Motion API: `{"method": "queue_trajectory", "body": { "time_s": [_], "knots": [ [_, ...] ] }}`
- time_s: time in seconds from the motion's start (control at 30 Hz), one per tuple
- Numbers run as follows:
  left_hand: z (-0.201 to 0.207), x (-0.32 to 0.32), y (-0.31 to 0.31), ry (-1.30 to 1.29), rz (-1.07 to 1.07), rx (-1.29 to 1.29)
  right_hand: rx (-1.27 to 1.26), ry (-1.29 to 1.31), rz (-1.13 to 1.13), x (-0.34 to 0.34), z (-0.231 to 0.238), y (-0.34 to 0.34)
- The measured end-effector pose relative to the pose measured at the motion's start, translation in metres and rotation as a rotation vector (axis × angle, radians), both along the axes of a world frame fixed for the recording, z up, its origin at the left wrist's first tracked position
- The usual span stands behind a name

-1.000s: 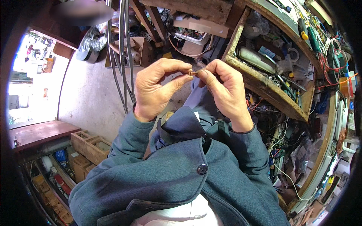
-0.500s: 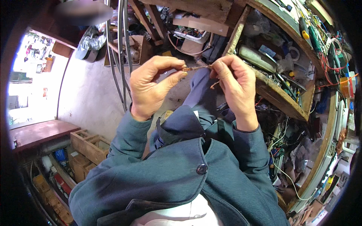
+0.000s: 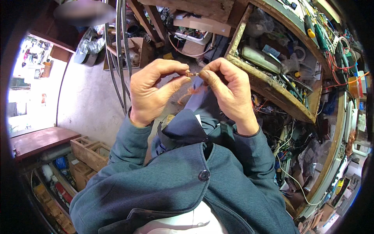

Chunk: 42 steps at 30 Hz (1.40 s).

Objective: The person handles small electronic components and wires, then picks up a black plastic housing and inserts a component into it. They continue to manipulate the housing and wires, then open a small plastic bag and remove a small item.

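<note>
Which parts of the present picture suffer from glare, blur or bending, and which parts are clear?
In the head view, the opening at left glares white; in that view, a coppery strand smears, while the left hand and right hand look fairly sharp; in that view, the wooden edge at right bows.

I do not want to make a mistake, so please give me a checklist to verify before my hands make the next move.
1. Left hand pinches the copper-coloured wire: ok.
2. Right hand pinches its other side: ok.
3. Orange-brown strand below the fingertips is sharp enough to inspect: not ok, blurred.
4. Strand is attached to the wire: cannot tell.
5. Right hand is clear of the wooden drawer: cannot tell, they overlap in view.
</note>
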<state>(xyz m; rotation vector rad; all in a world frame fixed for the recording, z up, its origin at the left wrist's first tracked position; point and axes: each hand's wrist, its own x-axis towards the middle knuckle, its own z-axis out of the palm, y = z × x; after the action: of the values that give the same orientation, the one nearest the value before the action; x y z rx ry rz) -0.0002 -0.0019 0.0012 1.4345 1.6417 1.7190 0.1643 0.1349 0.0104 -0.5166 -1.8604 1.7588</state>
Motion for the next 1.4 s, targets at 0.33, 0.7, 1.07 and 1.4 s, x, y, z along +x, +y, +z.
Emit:
{"method": "queue_trajectory", "body": {
  "time_s": [0.33, 0.7, 1.07, 1.4],
  "knots": [
    [0.005, 0.001, 0.0, -0.106, 0.001, 0.025, -0.049, -0.025, -0.029, 0.006, 0.001, 0.005],
    [0.001, 0.001, 0.001, -0.029, 0.003, 0.019, 0.15, -0.034, -0.049, 0.0, 0.002, -0.001],
    [0.007, 0.001, 0.003, -0.127, 0.027, 0.051, -0.059, 0.016, -0.073, 0.01, 0.001, 0.011],
    [0.007, 0.002, 0.005, 0.003, 0.0, 0.028, 0.03, -0.009, 0.002, -0.003, -0.001, -0.001]
  ]
}}
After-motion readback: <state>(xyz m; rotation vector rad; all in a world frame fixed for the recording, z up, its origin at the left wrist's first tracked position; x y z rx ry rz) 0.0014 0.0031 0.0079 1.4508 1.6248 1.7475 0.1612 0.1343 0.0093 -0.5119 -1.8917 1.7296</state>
